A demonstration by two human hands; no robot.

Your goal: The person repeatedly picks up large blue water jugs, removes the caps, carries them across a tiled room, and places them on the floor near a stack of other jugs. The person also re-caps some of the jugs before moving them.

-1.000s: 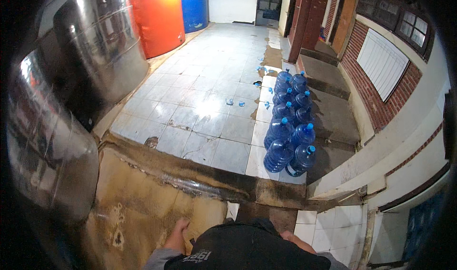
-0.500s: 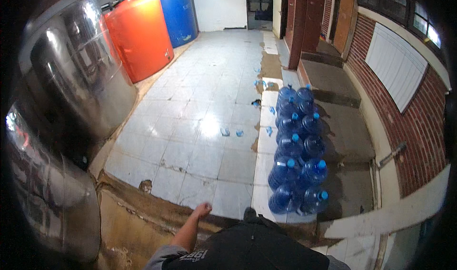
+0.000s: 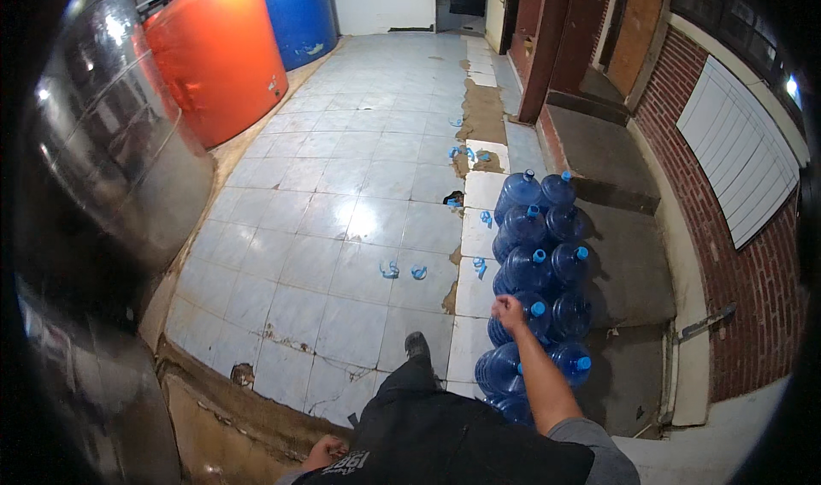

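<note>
My right hand (image 3: 508, 311) is stretched forward over a double row of large blue water bottles (image 3: 536, 270) with light blue caps, lying on the floor along the tile edge. The fingers are curled near the cap of one bottle (image 3: 538, 309); I cannot tell whether they touch it. My left hand (image 3: 323, 452) hangs low by my dark clothing at the lower edge, fingers closed, with nothing seen in it. One dark shoe (image 3: 417, 346) steps on the white tiled floor (image 3: 342, 220).
A shiny steel tank (image 3: 120, 143) fills the left side, with an orange tank (image 3: 221, 53) and a blue tank (image 3: 299, 10) behind it. Loose light blue caps (image 3: 402, 271) lie on the tiles. A brick wall (image 3: 753, 271) and concrete steps (image 3: 599, 151) stand at right.
I have walked forward off the raised ledge onto the tiles, closer to the bottles. My right arm has swung out toward the bottle row; my left hand has dropped to my side.
</note>
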